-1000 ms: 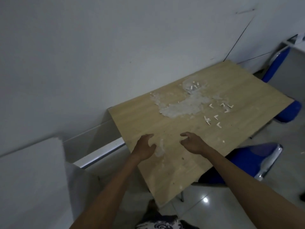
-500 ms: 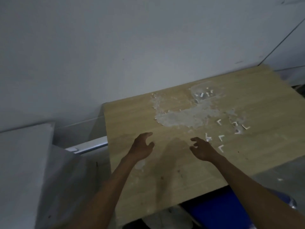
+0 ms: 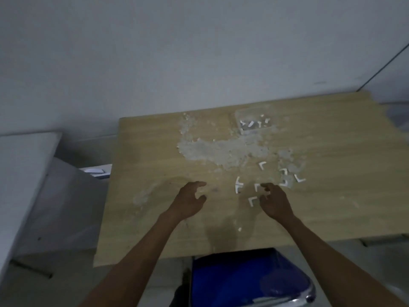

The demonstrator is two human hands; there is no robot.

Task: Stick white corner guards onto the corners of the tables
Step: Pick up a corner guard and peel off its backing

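Observation:
A light wooden table (image 3: 155,235) stands against a white wall. Several white L-shaped corner guards lie loose right of its middle, one (image 3: 252,200) just left of my right hand, another (image 3: 262,165) farther back. My right hand (image 3: 274,201) hovers over them, fingers loosely curled and holding nothing, with its fingertips close to a guard (image 3: 257,186). My left hand (image 3: 190,199) floats over bare wood to the left, fingers spread and empty. A clear bag (image 3: 254,121) with more guards lies near the wall.
A rough whitish patch (image 3: 217,149) where the surface has peeled spreads across the table's middle. A blue chair (image 3: 243,282) is tucked under the near edge. A white cabinet (image 3: 24,173) stands to the left of the table.
The view has swung to face the table squarely. Both hands have moved forward and right; my right hand now reaches the scattered guards.

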